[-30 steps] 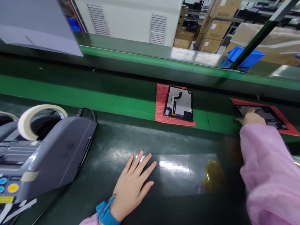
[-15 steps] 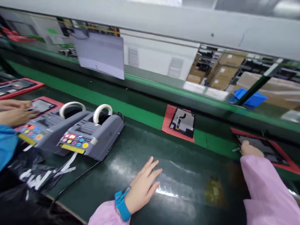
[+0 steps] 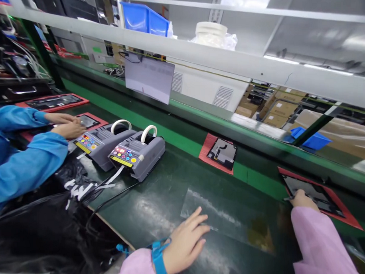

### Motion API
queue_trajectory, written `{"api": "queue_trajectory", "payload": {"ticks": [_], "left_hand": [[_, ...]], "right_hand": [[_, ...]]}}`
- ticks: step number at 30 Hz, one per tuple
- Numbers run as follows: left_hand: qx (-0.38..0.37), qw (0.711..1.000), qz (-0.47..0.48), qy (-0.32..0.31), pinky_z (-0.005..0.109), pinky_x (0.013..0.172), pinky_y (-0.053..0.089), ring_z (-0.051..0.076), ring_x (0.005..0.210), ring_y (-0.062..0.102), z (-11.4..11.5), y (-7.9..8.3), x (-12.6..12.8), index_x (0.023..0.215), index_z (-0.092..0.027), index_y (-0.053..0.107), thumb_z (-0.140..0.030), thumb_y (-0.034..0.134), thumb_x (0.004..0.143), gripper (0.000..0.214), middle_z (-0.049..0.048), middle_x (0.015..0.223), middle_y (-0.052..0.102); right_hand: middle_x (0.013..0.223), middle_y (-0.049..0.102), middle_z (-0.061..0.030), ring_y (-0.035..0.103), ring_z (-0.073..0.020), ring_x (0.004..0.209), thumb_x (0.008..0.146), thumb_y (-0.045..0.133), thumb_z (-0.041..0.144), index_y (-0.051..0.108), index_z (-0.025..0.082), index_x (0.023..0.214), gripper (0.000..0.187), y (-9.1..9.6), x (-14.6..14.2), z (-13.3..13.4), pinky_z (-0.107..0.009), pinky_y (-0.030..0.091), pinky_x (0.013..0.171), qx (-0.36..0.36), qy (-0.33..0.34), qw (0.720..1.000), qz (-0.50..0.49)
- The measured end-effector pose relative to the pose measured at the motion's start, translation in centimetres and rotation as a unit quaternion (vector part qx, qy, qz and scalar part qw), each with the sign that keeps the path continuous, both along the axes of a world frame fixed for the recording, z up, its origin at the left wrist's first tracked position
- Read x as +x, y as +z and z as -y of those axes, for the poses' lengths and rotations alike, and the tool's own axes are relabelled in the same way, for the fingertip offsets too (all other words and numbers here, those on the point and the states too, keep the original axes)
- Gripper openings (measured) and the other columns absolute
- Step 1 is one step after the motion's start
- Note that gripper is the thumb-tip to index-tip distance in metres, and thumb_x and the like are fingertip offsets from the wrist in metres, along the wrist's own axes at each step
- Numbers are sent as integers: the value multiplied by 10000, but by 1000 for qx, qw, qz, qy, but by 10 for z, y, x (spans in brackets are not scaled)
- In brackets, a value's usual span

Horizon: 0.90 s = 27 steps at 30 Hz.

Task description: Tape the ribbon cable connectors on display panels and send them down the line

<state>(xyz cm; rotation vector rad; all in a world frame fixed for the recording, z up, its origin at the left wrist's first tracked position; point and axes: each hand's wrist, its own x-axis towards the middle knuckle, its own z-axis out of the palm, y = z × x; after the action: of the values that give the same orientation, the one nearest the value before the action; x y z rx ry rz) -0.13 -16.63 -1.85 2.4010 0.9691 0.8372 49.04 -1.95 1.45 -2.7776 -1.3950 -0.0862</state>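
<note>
My left hand (image 3: 184,243), in a pink sleeve with a blue wrist strap, is open over the dark green bench, fingers spread at the near edge of a clear film sheet (image 3: 215,211). At the right, my right hand (image 3: 304,200) is closed at the near-left edge of a thin dark device panel (image 3: 316,190) lying on red foam. A slim greyish piece pokes out left of its fingers; its kind is unclear. A second panel (image 3: 223,151) with a grey plate lies on another red foam sheet (image 3: 205,152) beyond the film.
Two grey tape dispensers (image 3: 150,162) with white rolls stand at left, a black cable trailing from them. Beside them a co-worker's hands (image 3: 68,125) in blue sleeves touch another panel. A black bag (image 3: 39,234) hangs at the bench edge. A shelf (image 3: 179,45) crosses above.
The camera view has turned left and up, bringing in more of the co-worker and shelf. My right hand has shifted slightly toward the near-left edge of the panel; my left stays spread.
</note>
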Motion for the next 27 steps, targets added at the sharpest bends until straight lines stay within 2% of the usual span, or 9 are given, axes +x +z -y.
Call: {"api": "queue_trajectory", "payload": {"ticks": [6,12,14,16,18,21,24,25,27], "left_hand": [[-29,998,-35,-37,431,1139,454,299,1475,372,20,0,7,1283,-229,562,-147,569,870,421,84,1459,573],[-62,998,11,-26,395,1141,453,258,1478,372,13,5,7,1277,-244,559,-137,513,910,385,73,1438,591],[-72,996,29,-42,401,1148,445,250,1481,369,6,12,12,1277,-239,560,-133,490,923,376,78,1438,588],[-75,993,54,-67,416,1161,429,245,1487,358,-4,21,21,1279,-224,563,-132,463,937,368,93,1435,586],[-73,989,85,-97,437,1181,400,244,1493,346,-16,32,35,1291,-205,564,-133,442,946,373,111,1432,583],[-91,977,149,-118,465,1206,358,249,1484,363,-33,44,65,1365,-197,530,-164,460,950,422,130,1480,535],[-165,950,252,-83,502,1227,309,274,1484,355,-50,45,103,1501,-214,396,-210,550,924,597,154,1591,383],[-210,930,292,-75,518,1217,318,297,1503,313,-57,43,117,1540,-212,331,-222,601,899,695,170,1622,314],[-325,867,372,-66,559,1186,339,354,1511,277,-69,38,141,1585,-212,201,-212,741,803,951,209,1657,186]], "right_hand": [[763,703,-184,733,-389,798,795,580,175,510,236,825,97,5,-15,-9,-419,491,619,-18,61,997,35],[671,640,-98,694,-363,688,857,574,302,487,257,830,101,48,-13,-11,-408,450,579,13,130,990,56],[653,619,-76,674,-354,672,849,589,346,477,265,849,138,70,-14,-4,-386,429,562,43,143,987,61],[620,594,-51,650,-341,648,813,613,341,458,277,826,168,92,-23,7,-364,404,551,126,172,975,66],[633,602,-44,630,-316,624,774,630,342,444,282,788,195,111,-40,19,-349,396,548,200,192,960,39],[656,626,-43,628,-282,606,748,623,370,425,281,750,217,128,-76,37,-331,410,555,263,219,939,-21],[620,623,-16,616,-252,553,770,590,395,422,281,755,204,128,-118,51,-308,403,546,277,252,927,-41],[613,623,-10,609,-245,530,793,569,402,433,281,765,184,124,-134,55,-303,393,535,271,273,922,-36],[640,645,-13,613,-234,514,838,521,369,463,279,783,120,110,-167,65,-293,374,518,250,345,904,-26]]}}
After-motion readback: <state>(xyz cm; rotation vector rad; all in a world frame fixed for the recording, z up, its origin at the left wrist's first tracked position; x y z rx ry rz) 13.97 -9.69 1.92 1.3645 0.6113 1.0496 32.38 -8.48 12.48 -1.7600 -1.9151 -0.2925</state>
